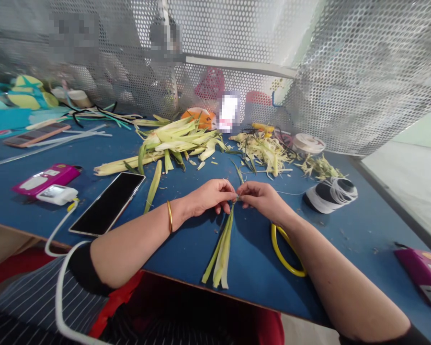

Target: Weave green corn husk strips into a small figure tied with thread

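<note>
My left hand (217, 195) pinches the gathered top of a bundle of pale green corn husk strips (221, 254). The strips fan out toward the table's front edge. Close against it, fingertips almost touching, my right hand (258, 197) is closed in a pinch on white thread at the same knot-like spot. That thread runs right to a cone-shaped spool (325, 196) lying on its side. What exactly lies between the fingertips is too small to make out. A yellow loop (278, 249), perhaps a scissors handle, shows partly under my right forearm.
On the blue table (187, 249) lie a pile of corn husks (179, 139), shredded husk (269, 153) and a tape roll (309, 143). A black-screened phone (109, 203) and a purple box (46, 179) with a white cable are left; another purple box (425, 273) is right. Perforated metal mesh (129, 62) stands behind.
</note>
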A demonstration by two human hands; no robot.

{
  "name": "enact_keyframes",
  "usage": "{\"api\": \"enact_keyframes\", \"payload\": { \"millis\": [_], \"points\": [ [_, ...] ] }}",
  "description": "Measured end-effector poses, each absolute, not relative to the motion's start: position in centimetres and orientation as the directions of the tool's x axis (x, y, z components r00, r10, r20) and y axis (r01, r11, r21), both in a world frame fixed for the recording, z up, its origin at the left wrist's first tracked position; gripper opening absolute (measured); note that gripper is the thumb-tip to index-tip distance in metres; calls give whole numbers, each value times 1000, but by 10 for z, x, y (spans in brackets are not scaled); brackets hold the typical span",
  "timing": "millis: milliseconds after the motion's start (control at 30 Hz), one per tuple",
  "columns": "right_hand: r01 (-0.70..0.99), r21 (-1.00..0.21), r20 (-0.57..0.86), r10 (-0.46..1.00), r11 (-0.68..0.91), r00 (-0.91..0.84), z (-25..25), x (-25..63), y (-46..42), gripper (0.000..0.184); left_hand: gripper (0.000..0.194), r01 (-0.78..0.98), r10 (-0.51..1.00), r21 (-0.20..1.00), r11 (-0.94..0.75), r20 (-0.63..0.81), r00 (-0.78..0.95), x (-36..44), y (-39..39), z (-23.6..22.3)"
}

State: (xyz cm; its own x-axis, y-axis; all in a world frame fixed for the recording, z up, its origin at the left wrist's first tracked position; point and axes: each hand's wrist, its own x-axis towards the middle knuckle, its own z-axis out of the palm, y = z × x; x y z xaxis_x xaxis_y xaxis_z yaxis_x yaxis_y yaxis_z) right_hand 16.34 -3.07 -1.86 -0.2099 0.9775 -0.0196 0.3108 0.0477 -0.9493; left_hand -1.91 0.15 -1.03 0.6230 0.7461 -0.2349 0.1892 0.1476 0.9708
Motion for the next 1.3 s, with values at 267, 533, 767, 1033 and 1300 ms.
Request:
{"api": "enact_keyframes", "payload": {
  "millis": [267,533,767,1033,1300],
  "points": [
    [430,-894,16,967,129,-256,-19,165,-31,14,6,248,736,963,101,-240,633,-18,-1,-10],
    [670,-686,162,958,283,-239,-14,167,-32,16,12,247,739,958,145,-271,617,-17,0,-11],
    [742,-596,246,950,306,-194,-11,165,-35,15,11,276,734,947,164,-304,608,-17,0,-8],
    [548,-816,45,967,181,-252,-5,165,-37,21,11,220,771,954,204,-295,565,-19,3,-10],
    [556,-817,-81,923,155,-376,-6,168,-38,20,7,220,791,954,202,-291,538,-20,6,-11]
  ]
}}
